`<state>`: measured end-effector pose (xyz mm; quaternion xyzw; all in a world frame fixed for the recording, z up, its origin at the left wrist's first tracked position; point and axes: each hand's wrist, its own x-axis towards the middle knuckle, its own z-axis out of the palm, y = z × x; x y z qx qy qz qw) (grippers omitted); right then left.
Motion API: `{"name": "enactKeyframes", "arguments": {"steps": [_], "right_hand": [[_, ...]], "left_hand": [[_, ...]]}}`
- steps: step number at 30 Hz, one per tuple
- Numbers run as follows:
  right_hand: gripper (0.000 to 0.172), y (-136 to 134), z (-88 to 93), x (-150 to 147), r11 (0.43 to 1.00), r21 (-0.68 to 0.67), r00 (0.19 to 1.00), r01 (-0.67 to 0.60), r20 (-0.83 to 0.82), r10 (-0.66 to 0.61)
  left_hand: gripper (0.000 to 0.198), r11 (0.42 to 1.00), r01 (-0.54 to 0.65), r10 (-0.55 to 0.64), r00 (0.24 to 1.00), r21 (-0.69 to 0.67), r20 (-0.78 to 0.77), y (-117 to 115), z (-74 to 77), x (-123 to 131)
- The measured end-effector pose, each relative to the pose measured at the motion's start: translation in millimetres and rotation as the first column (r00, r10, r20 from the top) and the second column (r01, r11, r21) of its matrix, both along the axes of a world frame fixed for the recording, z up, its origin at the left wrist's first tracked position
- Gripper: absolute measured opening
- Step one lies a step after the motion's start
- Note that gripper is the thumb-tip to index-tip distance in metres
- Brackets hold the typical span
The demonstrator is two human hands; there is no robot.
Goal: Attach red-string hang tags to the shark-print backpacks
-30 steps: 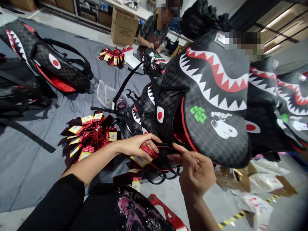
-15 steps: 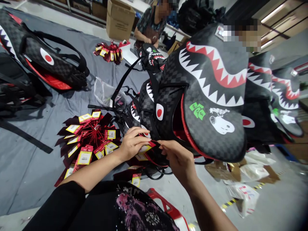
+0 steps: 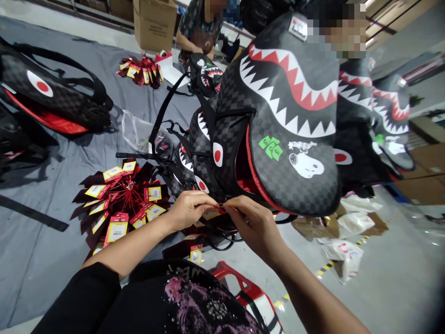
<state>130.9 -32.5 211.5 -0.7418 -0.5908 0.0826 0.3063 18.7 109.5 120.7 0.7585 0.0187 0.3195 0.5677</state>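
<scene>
A black checkered backpack [image 3: 278, 111] with a shark-mouth print stands in front of me, its red-lined mouth flap hanging open. My left hand [image 3: 189, 209] and my right hand [image 3: 252, 222] meet at its lower edge, fingertips pinched together on a red and yellow hang tag [image 3: 212, 214] and its thin red string. Both hands are closed. A fan of dark red hang tags [image 3: 121, 199] with yellow labels lies on the grey cloth just left of my left hand.
More shark backpacks lie at the far left [image 3: 52, 97] and stand at the right [image 3: 375, 125]. A second bundle of tags [image 3: 141, 72] and a cardboard box [image 3: 153, 23] are at the back, by a seated person [image 3: 198, 28]. Plastic bags [image 3: 342, 257] litter the floor at right.
My hands have come together from apart, and their fingertips now pinch the tag at the bag's lower edge. The view has shifted so the scene slid left and up.
</scene>
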Motion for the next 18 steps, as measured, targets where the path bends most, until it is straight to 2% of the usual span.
{"name": "enactKeyframes", "arguments": {"steps": [5,18], "right_hand": [[0.018,-2.8,-6.6,-1.2,0.999,-0.034,0.993,-0.034,0.112,0.038],[0.021,-5.4,-12.0,1.3,0.997,-0.065,0.986,-0.051,0.154,0.06]], "left_hand": [[0.02,0.993,-0.027,0.033,0.998,0.112,-0.054,-1.2,0.0,-4.7],[0.026,0.932,-0.032,0.082,0.989,0.362,-0.123,-2.9,-4.1,-4.3]]}}
